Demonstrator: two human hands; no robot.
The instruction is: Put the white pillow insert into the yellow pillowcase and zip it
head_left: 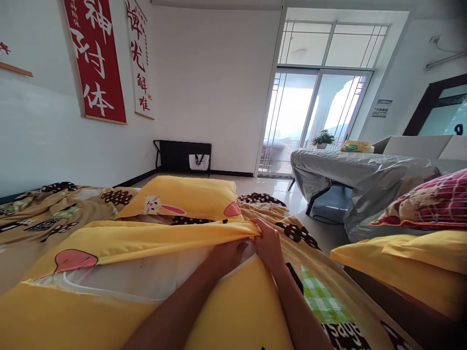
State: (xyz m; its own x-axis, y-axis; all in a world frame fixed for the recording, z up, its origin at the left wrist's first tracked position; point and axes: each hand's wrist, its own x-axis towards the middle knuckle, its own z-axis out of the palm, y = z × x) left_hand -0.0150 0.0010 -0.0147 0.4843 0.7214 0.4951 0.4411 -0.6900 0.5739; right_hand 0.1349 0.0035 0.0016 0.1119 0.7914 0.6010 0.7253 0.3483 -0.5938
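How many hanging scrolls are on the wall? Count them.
3: a red scroll, a white scroll to its right, and a partial scroll cut off at the left edge.

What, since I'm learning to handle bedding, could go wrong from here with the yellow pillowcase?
The right hand pinches the yellow pillowcase at one end of its opening, so a hard tug might strain the fabric there. The left hand reaches inside near that same end, where the white pillow could bunch up. The opening gapes widely along its length, so the white pillow might bulge or slip out.
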